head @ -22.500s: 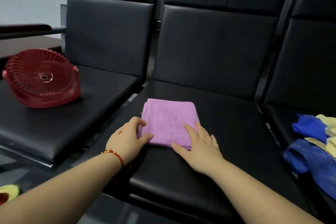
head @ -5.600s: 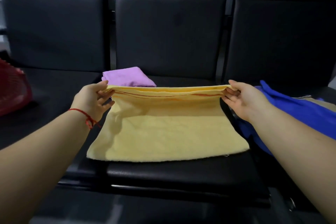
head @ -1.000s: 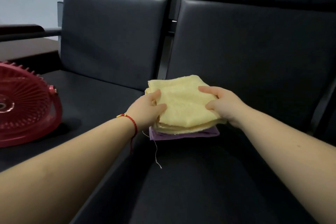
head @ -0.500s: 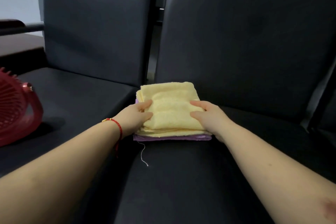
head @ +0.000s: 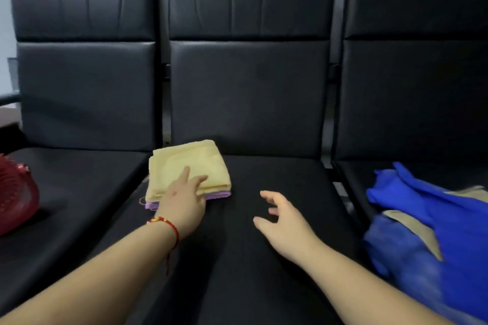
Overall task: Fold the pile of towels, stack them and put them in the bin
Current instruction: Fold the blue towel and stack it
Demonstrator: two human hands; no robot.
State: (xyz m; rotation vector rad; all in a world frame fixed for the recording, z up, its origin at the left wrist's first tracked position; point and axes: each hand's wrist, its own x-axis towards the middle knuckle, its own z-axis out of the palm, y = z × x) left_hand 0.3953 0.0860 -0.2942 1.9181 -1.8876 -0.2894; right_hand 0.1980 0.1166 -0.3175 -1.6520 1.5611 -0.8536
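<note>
A folded yellow towel [head: 184, 163] lies on top of a folded purple towel [head: 216, 195] at the back left of the middle black seat [head: 264, 245]. My left hand [head: 184, 200] rests flat on the yellow towel's front edge with straight fingers. Over the bare seat to the right of the stack hovers my right hand [head: 282, 219], fingers loosely spread and holding nothing. A loose pile of blue towels [head: 435, 219] with a beige one [head: 412, 224] among them lies on the right seat.
A red plastic basket [head: 15, 195] stands on the left seat, cut off by the frame's edge. Black backrests [head: 248, 87] rise behind all three seats. A gap with metal framing separates the middle and right seats.
My right hand has lifted off the yellow towel and moved right over the seat. The left hand has stayed on the stack. The view has swung right, showing the blue pile.
</note>
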